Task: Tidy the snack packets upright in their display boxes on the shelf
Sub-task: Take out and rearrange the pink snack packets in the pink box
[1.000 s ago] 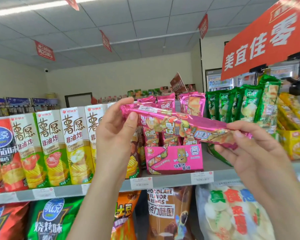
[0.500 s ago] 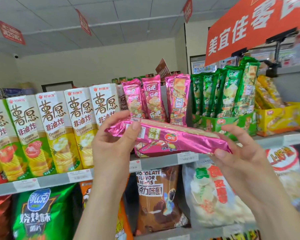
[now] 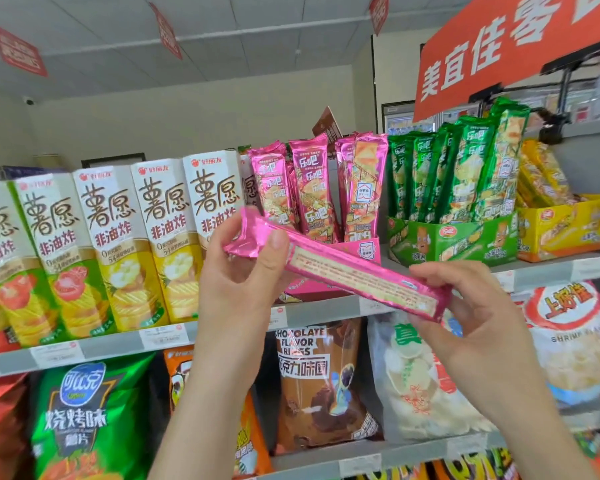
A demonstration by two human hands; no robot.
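Grey shop shelf [image 3: 326, 311] | long pink foil snack packet [image 3: 343, 273] held slanted before its pink cardboard display box [image 3: 361, 251] | my left hand [image 3: 238, 282] and right hand [image 3: 471, 313] pinch its ends | next, I judge: stand upright, slot in

Pink foil packet [image 3: 333, 268], pale printed panel; pink box [image 3: 364, 249]; green box [image 3: 454, 239]; yellow box [image 3: 568, 226].

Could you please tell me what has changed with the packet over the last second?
The pink snack packet was turned about its long axis: its printed front faced the camera before, and now the pale text panel on its back does. The left hand and right hand still pinch its two ends. The shelved packets stay put.
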